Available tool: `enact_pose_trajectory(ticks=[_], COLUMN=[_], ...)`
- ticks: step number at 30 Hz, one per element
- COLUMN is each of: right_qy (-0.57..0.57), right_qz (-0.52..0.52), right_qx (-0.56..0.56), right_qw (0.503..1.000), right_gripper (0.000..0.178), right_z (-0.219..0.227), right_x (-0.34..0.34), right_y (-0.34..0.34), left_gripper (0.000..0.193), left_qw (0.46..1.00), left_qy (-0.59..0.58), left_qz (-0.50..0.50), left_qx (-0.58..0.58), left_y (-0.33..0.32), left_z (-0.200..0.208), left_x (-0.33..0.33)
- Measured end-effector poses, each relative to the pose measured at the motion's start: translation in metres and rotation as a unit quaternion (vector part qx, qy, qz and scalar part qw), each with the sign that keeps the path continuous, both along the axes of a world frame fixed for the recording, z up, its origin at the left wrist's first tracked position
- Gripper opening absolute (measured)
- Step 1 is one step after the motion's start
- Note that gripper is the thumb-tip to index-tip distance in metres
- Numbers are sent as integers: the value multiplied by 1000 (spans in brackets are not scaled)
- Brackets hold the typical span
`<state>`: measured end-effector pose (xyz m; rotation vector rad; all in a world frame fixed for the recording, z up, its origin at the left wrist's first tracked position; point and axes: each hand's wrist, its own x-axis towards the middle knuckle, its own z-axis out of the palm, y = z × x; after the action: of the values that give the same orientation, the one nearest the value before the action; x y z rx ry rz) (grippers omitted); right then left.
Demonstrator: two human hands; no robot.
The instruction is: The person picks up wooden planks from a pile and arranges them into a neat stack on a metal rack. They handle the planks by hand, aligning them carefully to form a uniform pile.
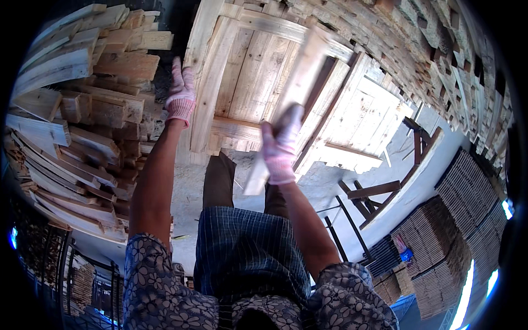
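In a pink-and-white knit glove, my right hand (pixel 281 148) grips a pale wooden board (pixel 304 74). The board is smeared by motion and slants from far right to near left. Beneath it lies a stack of planks (pixel 242 71), with some boards laid lengthwise and others across. My left hand (pixel 181 94), gloved alike, has its fingers stretched out along the stack's left edge; whether it touches the wood I cannot tell.
Sawn boards (pixel 118 66) are piled high at the left. Another plank stack (pixel 360 118) stands to the right, and a wall of stacked timber (pixel 418 49) rises behind. A wooden frame (pixel 379 190) rests on the floor, near bundled slats (pixel 426 242) at far right.
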<state>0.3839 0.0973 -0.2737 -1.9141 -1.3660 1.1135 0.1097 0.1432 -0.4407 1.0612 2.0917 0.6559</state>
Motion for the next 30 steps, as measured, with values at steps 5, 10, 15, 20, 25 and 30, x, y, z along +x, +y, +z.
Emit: enact_pose_trajectory(ticks=[5, 10, 15, 20, 25, 30], right_qy=[-267, -318, -178, -57, 32, -66], right_qz=[-95, -32, -53, -37, 10, 24], right_qx=[-98, -138, -129, -66, -14, -54], right_qw=[954, 937, 974, 995, 999, 996], right_gripper=[94, 97, 93, 97, 86, 95], right_z=[-12, -87, -57, -39, -60, -99], right_x=[166, 194, 203, 131, -10, -91], right_y=[0, 25, 7, -25, 27, 46], left_gripper=[44, 34, 53, 48, 80, 63], left_qw=[983, 983, 991, 983, 719, 718], left_qy=[154, 83, 91, -11, -390, -431], left_qz=[-97, -136, -64, 181, 560, 534], left_qx=[9, 90, 78, -29, -131, -118], left_y=[21, 9, -11, -183, -207, -205], left_z=[38, 1, 109, 108, 61, 43], left_x=[40, -7, 41, 18, 6, 14])
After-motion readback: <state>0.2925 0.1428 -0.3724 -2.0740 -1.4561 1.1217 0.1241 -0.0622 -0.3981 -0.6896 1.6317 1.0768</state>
